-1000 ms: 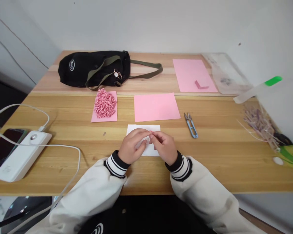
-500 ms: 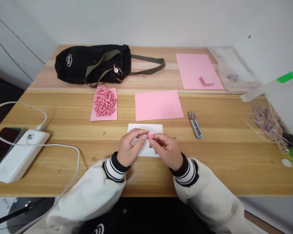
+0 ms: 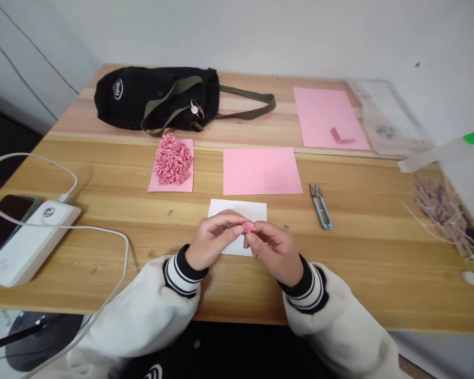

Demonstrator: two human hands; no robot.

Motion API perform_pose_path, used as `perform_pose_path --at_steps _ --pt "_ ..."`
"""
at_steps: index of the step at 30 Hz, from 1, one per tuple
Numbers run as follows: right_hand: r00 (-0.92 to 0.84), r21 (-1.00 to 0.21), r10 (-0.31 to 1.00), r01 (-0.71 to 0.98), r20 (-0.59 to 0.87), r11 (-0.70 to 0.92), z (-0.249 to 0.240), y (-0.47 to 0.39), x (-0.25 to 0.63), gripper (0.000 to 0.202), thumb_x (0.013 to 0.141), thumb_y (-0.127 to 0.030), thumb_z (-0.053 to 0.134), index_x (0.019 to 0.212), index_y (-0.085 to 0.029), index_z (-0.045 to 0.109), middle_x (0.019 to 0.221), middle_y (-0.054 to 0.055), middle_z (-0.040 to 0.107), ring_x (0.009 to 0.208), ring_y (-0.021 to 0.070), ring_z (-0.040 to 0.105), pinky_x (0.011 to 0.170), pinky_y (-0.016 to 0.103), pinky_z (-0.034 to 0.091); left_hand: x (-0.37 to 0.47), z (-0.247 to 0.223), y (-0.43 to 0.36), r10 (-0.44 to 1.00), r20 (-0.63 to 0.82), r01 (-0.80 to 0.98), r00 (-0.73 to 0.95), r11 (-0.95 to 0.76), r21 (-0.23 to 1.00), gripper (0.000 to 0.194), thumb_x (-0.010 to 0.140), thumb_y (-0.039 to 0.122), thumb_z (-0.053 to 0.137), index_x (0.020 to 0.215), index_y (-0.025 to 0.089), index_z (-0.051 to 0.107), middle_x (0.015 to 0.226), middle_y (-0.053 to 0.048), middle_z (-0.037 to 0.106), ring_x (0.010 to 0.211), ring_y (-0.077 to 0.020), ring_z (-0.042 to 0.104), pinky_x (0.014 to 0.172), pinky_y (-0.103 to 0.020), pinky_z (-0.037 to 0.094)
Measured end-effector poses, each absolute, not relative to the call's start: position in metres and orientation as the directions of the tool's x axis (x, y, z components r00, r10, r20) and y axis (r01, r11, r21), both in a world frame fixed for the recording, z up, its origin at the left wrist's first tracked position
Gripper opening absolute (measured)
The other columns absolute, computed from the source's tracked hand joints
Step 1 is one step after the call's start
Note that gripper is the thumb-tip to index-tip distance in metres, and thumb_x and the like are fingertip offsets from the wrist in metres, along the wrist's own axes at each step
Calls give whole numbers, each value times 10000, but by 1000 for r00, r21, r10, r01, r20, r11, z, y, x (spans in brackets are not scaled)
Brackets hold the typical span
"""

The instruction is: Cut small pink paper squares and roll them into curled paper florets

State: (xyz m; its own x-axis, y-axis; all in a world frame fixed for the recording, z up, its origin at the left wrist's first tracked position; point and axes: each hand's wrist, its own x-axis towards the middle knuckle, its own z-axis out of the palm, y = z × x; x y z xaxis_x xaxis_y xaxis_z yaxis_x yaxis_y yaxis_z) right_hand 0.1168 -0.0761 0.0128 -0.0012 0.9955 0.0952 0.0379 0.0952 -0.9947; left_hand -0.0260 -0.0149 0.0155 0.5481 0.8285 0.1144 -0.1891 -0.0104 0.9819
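Observation:
Between my fingertips is a small bunch of pink flower stamens [image 3: 248,227], held over a white sheet of paper [image 3: 237,247]. My left hand [image 3: 215,238] pinches it from the left with thumb and forefinger. From the right, my right hand [image 3: 275,250] closes its thumb and forefinger on the same bunch. Part of the bunch is hidden by the fingers. A larger heap of pink stamens [image 3: 173,160] lies on a small pink sheet [image 3: 154,185] beyond my left hand. Past both hands lies a blank pink sheet [image 3: 263,171].
Blue thread snips [image 3: 321,206] lie to the right. At the back are a black bag [image 3: 130,105] and another pink sheet [image 3: 324,113] bearing a folded pink strip [image 3: 339,138]. A white power bank [image 3: 35,245] with a cable is at left; dried purple flowers [image 3: 438,208] are at far right.
The view has shifted slightly. The pink bunch has turned in my fingers, and its side faces me differently; both hands keep their pinch on it.

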Motion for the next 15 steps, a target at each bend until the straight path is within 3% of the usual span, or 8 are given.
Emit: perform_pose_path --at_steps 15 --pt "-6 -973 990 185 141 139 21 -77 115 134 813 -256 503 864 -170 592 666 16 580 544 90 493 489 228 415 -25 14 -19 856 123 -81 502 -95 992 88 755 194 614 825 155 650 806 -57 656 752 -142 607 678 -261 497"
